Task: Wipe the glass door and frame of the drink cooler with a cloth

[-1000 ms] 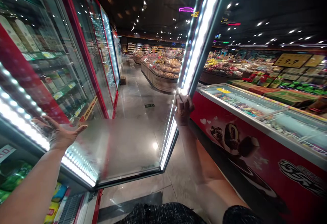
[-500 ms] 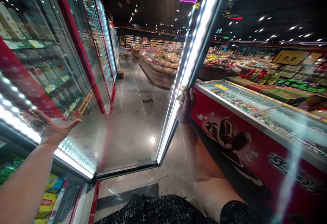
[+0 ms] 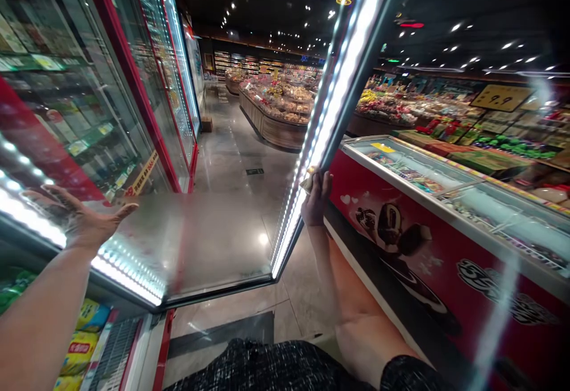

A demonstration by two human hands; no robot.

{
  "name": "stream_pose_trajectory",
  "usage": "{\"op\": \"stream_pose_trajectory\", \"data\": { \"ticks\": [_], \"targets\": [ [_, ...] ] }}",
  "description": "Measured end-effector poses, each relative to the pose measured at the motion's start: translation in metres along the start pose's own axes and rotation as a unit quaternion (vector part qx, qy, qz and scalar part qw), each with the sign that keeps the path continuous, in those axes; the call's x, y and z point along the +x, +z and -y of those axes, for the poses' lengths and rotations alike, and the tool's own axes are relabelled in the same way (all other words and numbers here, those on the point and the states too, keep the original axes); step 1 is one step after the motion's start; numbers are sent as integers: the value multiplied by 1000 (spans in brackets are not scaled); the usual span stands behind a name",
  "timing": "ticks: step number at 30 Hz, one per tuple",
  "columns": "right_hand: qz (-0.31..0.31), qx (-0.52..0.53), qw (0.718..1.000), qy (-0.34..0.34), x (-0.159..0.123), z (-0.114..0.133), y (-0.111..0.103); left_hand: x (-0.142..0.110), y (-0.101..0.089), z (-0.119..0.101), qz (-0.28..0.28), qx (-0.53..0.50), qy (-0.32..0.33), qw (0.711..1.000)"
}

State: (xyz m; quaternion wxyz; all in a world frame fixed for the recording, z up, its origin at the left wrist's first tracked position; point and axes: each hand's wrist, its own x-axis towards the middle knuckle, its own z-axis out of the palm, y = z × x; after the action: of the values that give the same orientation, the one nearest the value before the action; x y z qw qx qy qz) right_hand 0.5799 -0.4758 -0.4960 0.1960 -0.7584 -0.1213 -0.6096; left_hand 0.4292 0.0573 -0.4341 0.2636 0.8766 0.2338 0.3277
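Observation:
An open glass freezer door (image 3: 214,242) swings out in front of me, its far edge lined with a bright LED strip (image 3: 338,94). My left hand (image 3: 75,216) lies open with fingers spread against the glass near the hinge side. My right hand (image 3: 316,198) is closed on the door's lit outer edge. A small pale cloth (image 3: 307,181) shows bunched under its fingers against the strip.
Red-framed upright freezer doors (image 3: 146,82) run along the left. A long red chest freezer (image 3: 401,230) stands close on the right. Yellow and green packets (image 3: 84,319) fill the open cabinet at lower left. The tiled aisle (image 3: 236,159) leads to food displays (image 3: 276,112).
My right hand with the cloth has shifted slightly lower along the lit door edge. My left hand has stayed flat on the glass. The view has tilted a little.

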Motion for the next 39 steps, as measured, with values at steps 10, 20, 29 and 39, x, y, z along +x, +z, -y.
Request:
{"op": "stream_pose_trajectory", "data": {
  "ticks": [10,20,29,39],
  "targets": [
    [83,-103,991,6,-34,9,1,-10,1,-5,17,-72,-41,996],
    [137,-158,977,33,-17,23,3,-3,5,9,19,-41,-35,998],
    [125,-164,978,40,7,36,5,-2,3,30,50,-27,-15,998],
    [134,-155,975,83,-32,56,12,-9,7,57,52,-35,3,998]
  ]
}}
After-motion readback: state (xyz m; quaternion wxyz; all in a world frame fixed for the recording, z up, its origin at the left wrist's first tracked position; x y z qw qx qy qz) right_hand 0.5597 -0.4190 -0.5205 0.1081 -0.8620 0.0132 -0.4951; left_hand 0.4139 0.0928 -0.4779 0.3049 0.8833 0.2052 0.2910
